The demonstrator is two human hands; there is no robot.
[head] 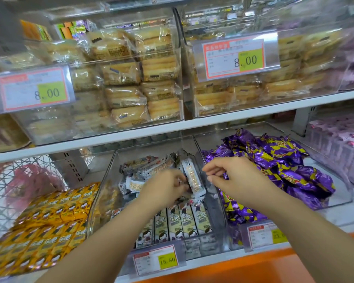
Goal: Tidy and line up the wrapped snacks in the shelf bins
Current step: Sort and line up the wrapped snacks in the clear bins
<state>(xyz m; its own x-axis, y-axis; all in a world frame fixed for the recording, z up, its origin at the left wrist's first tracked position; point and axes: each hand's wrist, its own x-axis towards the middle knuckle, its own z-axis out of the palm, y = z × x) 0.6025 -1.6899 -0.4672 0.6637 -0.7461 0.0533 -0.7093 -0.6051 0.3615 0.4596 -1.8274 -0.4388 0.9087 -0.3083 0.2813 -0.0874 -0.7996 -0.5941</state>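
Note:
A clear middle bin [102, 188] on the lower shelf holds white-grey wrapped snack bars. A neat row of them [180, 221] stands upright at the front, and a loose jumble [143, 166] lies behind. My left hand [164, 188] is inside this bin, its fingers curled around one white bar [193, 179] that stands tilted against the right wall. My right hand [233, 176] hovers over the divider between this bin and the bin of purple wrapped snacks [284, 166], fingers loosely curled, holding nothing that I can see.
Yellow wrapped bars [49, 221] lie in rows in the left bin. Price tags [157, 260] hang on the bin fronts. The upper shelf carries clear bins of wrapped pastries [131, 78]. Pink packets [339, 139] fill the far right bin. An orange ledge [253, 266] runs below.

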